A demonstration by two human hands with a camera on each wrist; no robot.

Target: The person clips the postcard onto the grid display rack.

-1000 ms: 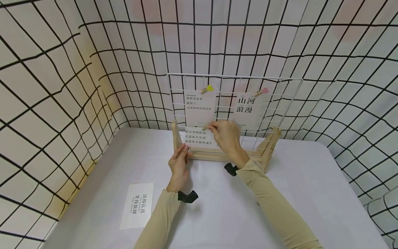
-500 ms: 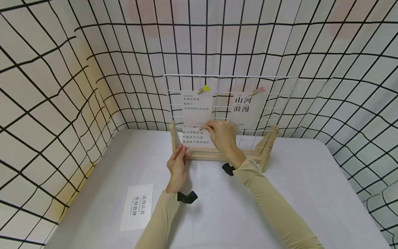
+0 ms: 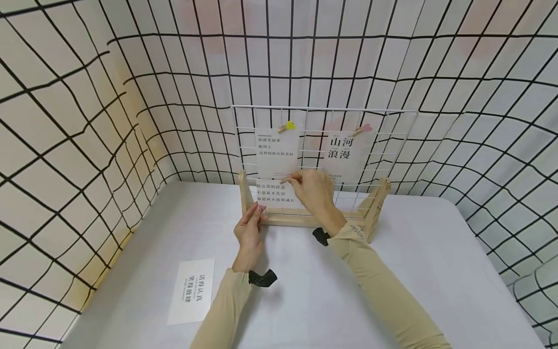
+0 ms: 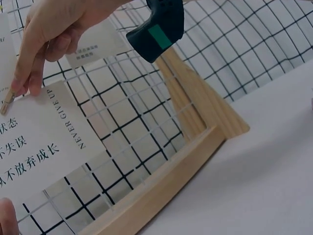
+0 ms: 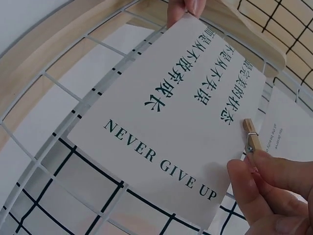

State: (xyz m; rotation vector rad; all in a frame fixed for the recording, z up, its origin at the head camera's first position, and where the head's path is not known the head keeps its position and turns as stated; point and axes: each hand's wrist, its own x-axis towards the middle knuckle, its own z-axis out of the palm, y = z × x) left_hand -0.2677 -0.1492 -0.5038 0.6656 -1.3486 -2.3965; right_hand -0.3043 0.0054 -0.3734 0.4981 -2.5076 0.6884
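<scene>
A white card (image 5: 161, 132) printed with black characters and "NEVER GIVE UP" lies against the lower left of a white wire grid (image 3: 322, 107). My left hand (image 3: 249, 237) pinches its lower left corner between thumb and fingers. At the card's top edge my right hand (image 3: 318, 191) pinches a small wooden clothespin (image 5: 251, 138) by its handle end. The clothespin's tip overlaps the card's edge in the right wrist view. Right above hangs another card (image 3: 277, 162), held by a clothespin with a yellow heart (image 3: 290, 125).
The grid stands in a wooden base (image 3: 296, 220) on a white table (image 3: 305, 291). A card (image 3: 348, 165) hangs at the right under a pink-heart clothespin (image 3: 366, 128). One loose card (image 3: 192, 291) lies flat at front left. Black wire mesh (image 3: 196, 72) encloses the back and sides.
The head view has shifted slightly. Both hands keep their hold on the card and the clothespin, with hardly any movement.
</scene>
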